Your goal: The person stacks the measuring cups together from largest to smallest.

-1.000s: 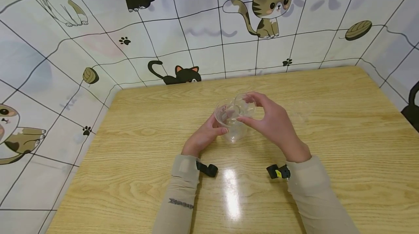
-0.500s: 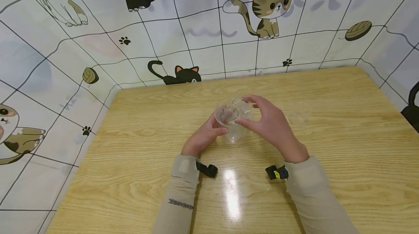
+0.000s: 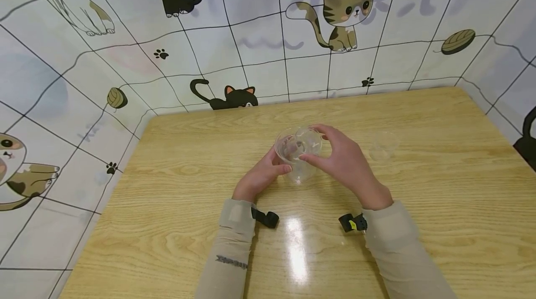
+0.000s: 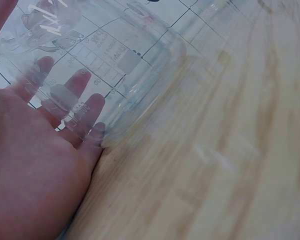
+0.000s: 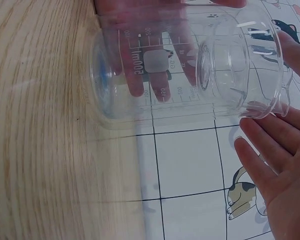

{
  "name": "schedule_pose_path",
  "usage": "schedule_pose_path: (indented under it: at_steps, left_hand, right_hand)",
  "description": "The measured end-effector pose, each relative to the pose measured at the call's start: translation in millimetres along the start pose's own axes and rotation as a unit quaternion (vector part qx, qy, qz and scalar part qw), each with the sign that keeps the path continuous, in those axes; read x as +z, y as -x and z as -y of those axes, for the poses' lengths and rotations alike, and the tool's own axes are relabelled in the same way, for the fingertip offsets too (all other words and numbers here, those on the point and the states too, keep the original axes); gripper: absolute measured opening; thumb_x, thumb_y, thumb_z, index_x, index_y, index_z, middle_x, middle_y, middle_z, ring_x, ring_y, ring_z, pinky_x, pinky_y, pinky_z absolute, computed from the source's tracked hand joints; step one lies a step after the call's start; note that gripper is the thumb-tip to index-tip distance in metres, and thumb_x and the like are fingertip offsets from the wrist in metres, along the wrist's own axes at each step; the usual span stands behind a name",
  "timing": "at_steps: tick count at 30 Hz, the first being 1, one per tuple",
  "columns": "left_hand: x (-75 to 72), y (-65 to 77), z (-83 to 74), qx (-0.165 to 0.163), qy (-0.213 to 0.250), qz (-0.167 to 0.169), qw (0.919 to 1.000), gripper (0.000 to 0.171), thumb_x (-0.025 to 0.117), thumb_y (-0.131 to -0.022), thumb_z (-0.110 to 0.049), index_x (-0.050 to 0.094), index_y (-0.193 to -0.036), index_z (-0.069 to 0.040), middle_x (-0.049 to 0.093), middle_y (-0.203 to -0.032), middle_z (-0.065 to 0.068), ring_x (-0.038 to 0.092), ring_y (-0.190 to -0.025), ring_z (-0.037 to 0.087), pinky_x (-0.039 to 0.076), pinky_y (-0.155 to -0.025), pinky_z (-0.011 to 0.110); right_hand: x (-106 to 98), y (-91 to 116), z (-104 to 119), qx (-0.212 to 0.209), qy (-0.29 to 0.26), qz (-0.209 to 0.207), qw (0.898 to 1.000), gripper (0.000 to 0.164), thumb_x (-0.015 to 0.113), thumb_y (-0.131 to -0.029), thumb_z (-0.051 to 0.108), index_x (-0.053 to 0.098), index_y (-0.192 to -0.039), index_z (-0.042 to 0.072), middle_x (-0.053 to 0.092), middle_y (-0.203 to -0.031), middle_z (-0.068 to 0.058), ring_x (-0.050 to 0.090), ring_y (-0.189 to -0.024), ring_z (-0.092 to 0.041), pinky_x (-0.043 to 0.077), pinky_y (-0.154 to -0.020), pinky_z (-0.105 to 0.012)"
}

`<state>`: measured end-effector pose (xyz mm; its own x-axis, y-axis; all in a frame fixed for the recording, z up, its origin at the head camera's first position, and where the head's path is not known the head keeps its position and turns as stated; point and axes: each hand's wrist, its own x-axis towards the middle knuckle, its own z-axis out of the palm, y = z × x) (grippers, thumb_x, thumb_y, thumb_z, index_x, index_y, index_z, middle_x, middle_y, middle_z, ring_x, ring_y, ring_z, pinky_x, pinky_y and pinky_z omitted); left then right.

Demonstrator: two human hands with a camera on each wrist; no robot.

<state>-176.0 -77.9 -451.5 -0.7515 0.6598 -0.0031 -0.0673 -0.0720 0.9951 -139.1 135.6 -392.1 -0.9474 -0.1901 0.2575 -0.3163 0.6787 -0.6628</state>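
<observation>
A clear glass beaker (image 3: 298,171) stands on the table, with printed graduations and "500ml" legible in the right wrist view. My left hand (image 3: 264,173) holds it from the left, thumb at the near side; in the left wrist view its fingers (image 4: 82,107) show through the glass. Between thumb and fingers, my right hand (image 3: 345,159) grips a smaller clear beaker (image 3: 311,140), tilted at the large beaker's mouth. The right wrist view shows the small beaker's base inside the large beaker (image 5: 155,112). Transparent walls make their exact contact hard to tell.
Another clear, faint vessel (image 3: 383,145) is on the wooden table (image 3: 452,187), to the right of my right hand. A cat-patterned backdrop (image 3: 259,43) rises behind the table's far edge and along its sides.
My right hand has shifted slightly left and down with the small beaker, bringing it further over the large beaker's mouth. My left hand and the large beaker have stayed in place.
</observation>
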Motion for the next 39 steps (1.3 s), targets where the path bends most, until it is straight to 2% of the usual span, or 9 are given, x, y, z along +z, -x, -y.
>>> schedule_pose_path:
  at_steps: [5,10,15,24,29,39]
  left_hand:
    - [0.8,0.3,-1.3,0.002,0.001,0.006,1.0,0.075,0.062,-0.084,-0.014,0.016,-0.142,-0.026,0.023,-0.144,-0.003,0.019,-0.132,0.017,0.022,-0.103,0.038]
    - [0.7,0.1,-1.0,0.0,0.0,0.001,1.0,0.077,0.066,-0.081,-0.023,0.018,-0.141,-0.028,0.024,-0.143,-0.004,0.022,-0.131,0.012,0.022,-0.103,0.037]
    - [1.6,0.1,-0.6,0.003,0.007,0.002,1.0,0.085,0.07,-0.075,-0.035,0.017,-0.141,-0.028,0.025,-0.143,-0.002,0.023,-0.13,0.012,0.022,-0.103,0.037]
    - [2.4,0.4,-2.0,0.0,0.002,-0.007,1.0,0.084,0.07,-0.075,-0.035,0.019,-0.141,-0.027,0.026,-0.142,-0.003,0.023,-0.13,0.012,0.022,-0.103,0.037]
    - [2.3,0.4,-2.7,0.005,-0.003,-0.008,1.0,0.083,0.07,-0.075,-0.034,0.02,-0.141,-0.027,0.025,-0.143,-0.003,0.023,-0.13,0.013,0.023,-0.103,0.037]
    - [1.9,0.8,-3.2,-0.011,-0.01,-0.011,0.9998,0.086,0.07,-0.073,-0.039,0.019,-0.141,-0.027,0.025,-0.143,-0.001,0.023,-0.13,0.012,0.021,-0.103,0.038]
  right_hand:
    - [1.3,0.3,-1.5,0.005,-0.003,0.0,1.0,0.077,0.059,-0.069,0.064,0.043,-0.13,0.018,0.047,-0.129,-0.001,0.043,-0.118,-0.022,0.035,-0.093,-0.045]
    - [2.1,-0.1,-2.4,0.005,-0.002,0.001,1.0,0.077,0.058,-0.069,0.065,0.043,-0.13,0.02,0.047,-0.129,0.0,0.043,-0.118,-0.021,0.036,-0.093,-0.045]
    - [2.2,-0.2,-1.3,-0.006,-0.006,-0.001,1.0,0.071,0.059,-0.07,0.063,0.046,-0.126,0.021,0.05,-0.125,0.002,0.046,-0.114,-0.021,0.037,-0.09,-0.045]
    - [3.2,-0.4,-1.4,-0.003,-0.012,0.001,1.0,0.07,0.06,-0.07,0.062,0.045,-0.126,0.023,0.048,-0.126,0.003,0.051,-0.104,-0.023,0.041,-0.083,-0.043]
    - [4.1,-0.4,-0.8,0.003,-0.021,0.003,1.0,0.071,0.06,-0.07,0.062,0.044,-0.128,0.023,0.046,-0.129,0.003,0.051,-0.104,-0.024,0.042,-0.082,-0.043]
    - [6.0,-1.0,-0.5,0.004,-0.045,0.007,0.999,0.073,0.061,-0.071,0.06,0.04,-0.131,0.024,0.041,-0.133,0.005,0.051,-0.105,-0.024,0.043,-0.081,-0.044]
